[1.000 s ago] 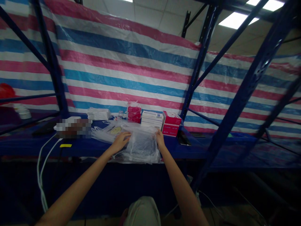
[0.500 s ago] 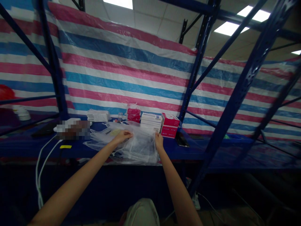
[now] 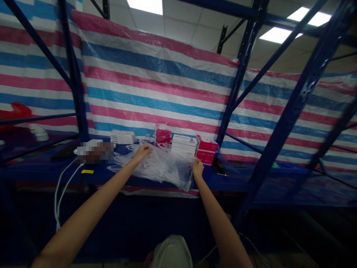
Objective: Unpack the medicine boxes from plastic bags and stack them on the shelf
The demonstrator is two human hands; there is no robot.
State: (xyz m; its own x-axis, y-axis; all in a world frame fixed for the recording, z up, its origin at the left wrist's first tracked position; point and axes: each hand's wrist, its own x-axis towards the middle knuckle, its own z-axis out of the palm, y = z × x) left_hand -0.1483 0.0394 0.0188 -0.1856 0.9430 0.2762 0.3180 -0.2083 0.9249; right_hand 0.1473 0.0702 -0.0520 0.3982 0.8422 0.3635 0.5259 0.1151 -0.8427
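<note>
A clear plastic bag (image 3: 167, 165) is stretched between my two hands over the blue shelf, with more crumpled clear film to its left. My left hand (image 3: 143, 152) pinches the bag's upper left edge. At the right edge, my right hand (image 3: 198, 168) is closed on the same bag. Just behind it stand a stack of white boxes (image 3: 183, 144), a pair of stacked red boxes (image 3: 206, 149) and a smaller pile of red boxes (image 3: 163, 137) with clear film on top. A small clear jar (image 3: 147, 138) is beside that pile.
Flat white packs (image 3: 122, 137) lie at the back left. Left of the bag is a white power strip (image 3: 96, 142) with cables, near a yellow sticker (image 3: 87, 171). A dark phone (image 3: 221, 167) lies right of the red boxes. Blue rack posts (image 3: 231, 100) frame the shelf.
My hands have moved farther apart, drawing the plastic bag out wider between them. The left hand is slightly higher. The whole view has shifted a little.
</note>
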